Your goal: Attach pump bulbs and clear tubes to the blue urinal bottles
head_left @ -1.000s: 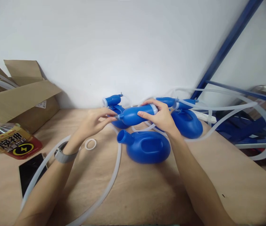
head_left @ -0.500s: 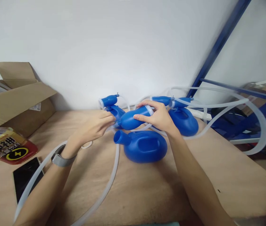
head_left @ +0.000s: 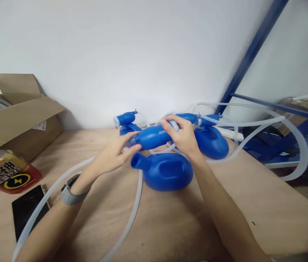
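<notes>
Both hands hold a blue urinal funnel (head_left: 154, 138), lying nearly level above the table. My left hand (head_left: 117, 153) has thumb and fingers closed around its narrow end, where a clear fitting shows. The joint with the hose is partly hidden there. My right hand (head_left: 184, 136) grips the wide end by its whitish rim. Just below and in front, a blue urinal bottle (head_left: 167, 182) lies on the table, its uncovered spout pointing left. A translucent hose (head_left: 137, 203) curves under my left forearm and off the near edge.
Behind my hands are more blue bottles (head_left: 211, 147) with funnels (head_left: 126, 118) and looped hoses (head_left: 304, 145). At left stand an open cardboard box (head_left: 44, 133), a labelled drink bottle (head_left: 14, 178) and a phone (head_left: 30, 207). A blue metal frame (head_left: 252, 54) rises at right.
My left hand has shifted from pinching at the hose fitting to holding the funnel's narrow end. The funnel is turned more level, and my right fingers have moved over its rim.
</notes>
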The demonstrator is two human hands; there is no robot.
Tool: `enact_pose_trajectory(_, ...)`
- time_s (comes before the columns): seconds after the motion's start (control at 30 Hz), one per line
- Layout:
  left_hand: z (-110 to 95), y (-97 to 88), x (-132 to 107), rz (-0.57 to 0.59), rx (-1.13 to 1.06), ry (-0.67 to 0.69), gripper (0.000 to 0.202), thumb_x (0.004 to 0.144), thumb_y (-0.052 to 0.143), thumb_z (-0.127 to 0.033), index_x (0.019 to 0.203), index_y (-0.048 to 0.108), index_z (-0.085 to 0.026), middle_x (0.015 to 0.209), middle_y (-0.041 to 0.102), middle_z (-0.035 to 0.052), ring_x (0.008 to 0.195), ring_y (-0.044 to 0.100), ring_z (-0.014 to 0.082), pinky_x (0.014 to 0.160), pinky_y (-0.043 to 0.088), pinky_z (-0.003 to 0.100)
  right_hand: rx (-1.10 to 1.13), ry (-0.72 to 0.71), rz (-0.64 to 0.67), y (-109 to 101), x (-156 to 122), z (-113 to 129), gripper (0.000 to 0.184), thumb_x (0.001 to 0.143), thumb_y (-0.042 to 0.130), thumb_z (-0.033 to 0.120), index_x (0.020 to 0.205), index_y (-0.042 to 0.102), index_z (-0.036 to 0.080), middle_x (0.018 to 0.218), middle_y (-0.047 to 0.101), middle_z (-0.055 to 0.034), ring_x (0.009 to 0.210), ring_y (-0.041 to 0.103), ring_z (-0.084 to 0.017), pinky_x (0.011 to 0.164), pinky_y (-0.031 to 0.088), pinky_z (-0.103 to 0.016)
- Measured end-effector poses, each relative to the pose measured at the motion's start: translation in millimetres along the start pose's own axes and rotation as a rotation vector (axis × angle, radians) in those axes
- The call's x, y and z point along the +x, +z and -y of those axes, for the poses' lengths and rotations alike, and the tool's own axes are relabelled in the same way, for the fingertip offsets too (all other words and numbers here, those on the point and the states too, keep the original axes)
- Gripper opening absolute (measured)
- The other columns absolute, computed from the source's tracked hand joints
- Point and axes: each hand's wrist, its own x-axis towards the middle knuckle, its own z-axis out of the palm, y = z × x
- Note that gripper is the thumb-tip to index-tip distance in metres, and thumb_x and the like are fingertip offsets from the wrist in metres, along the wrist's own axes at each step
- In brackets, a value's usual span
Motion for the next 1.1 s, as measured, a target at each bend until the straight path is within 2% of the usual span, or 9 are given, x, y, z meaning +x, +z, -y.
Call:
enact_pose_trajectory(0.13, -4.4, 15.6, 0.3, -0.001, -0.028, -0.068, 0.060, 0.099, 0.057, -0.062, 0.140, 0.060, -0.018, 0.108, 0.079, 0.0102, 0.085, 0.074, 0.0264, 0.078, 0.056, 0.037, 0.018, -0.028, -0.041, 8.1, -2.9, -2.2, 0.034, 0.102, 0.053, 0.047, 0.087, 0.071, 0.022, 0.085, 0.075, -0.0032, 0.083, 0.068, -0.023, 0.076, 0.049, -0.035)
enact_pose_trajectory(0.3, 3.3, 28.3, 0.6, -0.067, 0.159, -0.108, 0.048, 0.095, 0.058, -0.067, 0.077, 0.057, -0.023, 0.059, 0.058, -0.0014, 0.052, 0.050, 0.0171, 0.054, 0.030, 0.029, 0.052, -0.051, -0.092, 9.2, -4.7, -5.7, 0.033, 0.103, 0.050, 0.043, 0.084, 0.068, 0.023, 0.083, 0.074, -0.0032, 0.084, 0.069, -0.024, 0.078, 0.050, -0.035)
enact_pose_trajectory(0.5, 10.3, 51.8, -0.8, -0.111, 0.134, -0.186, 0.057, 0.092, 0.059, -0.069, 0.064, 0.042, -0.023, 0.052, 0.043, -0.0040, 0.050, 0.036, 0.0131, 0.054, 0.024, 0.029, 0.081, 0.012, -0.184, 18.4, -4.5, -14.9, 0.028, 0.100, 0.053, 0.040, 0.081, 0.066, 0.023, 0.079, 0.072, -0.0016, 0.079, 0.067, -0.022, 0.075, 0.049, -0.033)
enact_pose_trajectory(0.6, 16.9, 46.3, 6.2, -0.205, 0.078, -0.283, 0.061, 0.087, 0.064, -0.071, 0.059, 0.040, -0.022, 0.052, 0.038, -0.0047, 0.053, 0.034, 0.0124, 0.054, 0.026, 0.029, 0.058, 0.017, -0.260, 20.2, -3.8, -16.0, 0.029, 0.100, 0.051, 0.042, 0.081, 0.063, 0.024, 0.080, 0.071, -0.0017, 0.081, 0.067, -0.022, 0.078, 0.050, -0.033)
enact_pose_trajectory(0.7, 33.5, 24.2, 14.8, -0.272, 0.117, -0.244, 0.061, 0.088, 0.062, -0.069, 0.058, 0.036, -0.022, 0.054, 0.041, -0.0035, 0.055, 0.036, 0.0129, 0.056, 0.027, 0.029, 0.059, -0.019, -0.308, 16.3, -2.9, -11.4, 0.029, 0.101, 0.050, 0.041, 0.080, 0.061, 0.025, 0.081, 0.070, -0.0020, 0.081, 0.066, -0.022, 0.079, 0.050, -0.033)
enact_pose_trajectory(0.8, 64.3, 0.6, 18.3, -0.064, 0.191, -0.159, 0.052, 0.092, 0.060, -0.065, 0.065, 0.049, -0.022, 0.062, 0.057, 0.0002, 0.060, 0.049, 0.0163, 0.059, 0.035, 0.029, 0.034, -0.040, -0.296, 11.3, -1.9, -8.6, 0.025, 0.100, 0.053, 0.039, 0.082, 0.061, 0.025, 0.081, 0.068, -0.0018, 0.080, 0.064, -0.021, 0.079, 0.050, -0.034)
enact_pose_trajectory(0.87, 89.9, -8.7, 17.8, 0.047, 0.236, -0.272, 0.049, 0.093, 0.056, -0.068, 0.076, 0.061, -0.022, 0.071, 0.067, 0.0046, 0.065, 0.059, 0.0203, 0.063, 0.043, 0.031, 0.015, -0.021, -0.295, 11.6, -1.4, -11.3, 0.021, 0.100, 0.055, 0.040, 0.087, 0.060, 0.025, 0.083, 0.068, -0.0019, 0.082, 0.064, -0.022, 0.080, 0.050, -0.034)
enact_pose_trajectory(0.97, 118.3, -13.6, 16.3, 0.010, 0.285, -0.520, 0.062, 0.087, 0.060, -0.070, 0.113, 0.069, -0.014, 0.107, 0.076, 0.0196, 0.092, 0.072, 0.0329, 0.076, 0.055, 0.039, -0.030, 0.003, -0.252, 20.6, -1.4, -21.6, 0.018, 0.098, 0.059, 0.043, 0.093, 0.057, 0.026, 0.091, 0.067, -0.0030, 0.088, 0.063, -0.022, 0.084, 0.050, -0.035)
enact_pose_trajectory(1.1, 100.2, -14.9, 14.8, 0.043, 0.157, -0.407, 0.074, 0.093, 0.052, -0.071, 0.139, 0.062, -0.014, 0.144, 0.064, 0.0225, 0.129, 0.064, 0.0371, 0.104, 0.053, 0.048, -0.049, 0.008, -0.184, 41.0, -4.6, -30.7, 0.019, 0.096, 0.059, 0.043, 0.093, 0.050, 0.026, 0.098, 0.059, -0.0048, 0.094, 0.058, -0.023, 0.092, 0.048, -0.038)
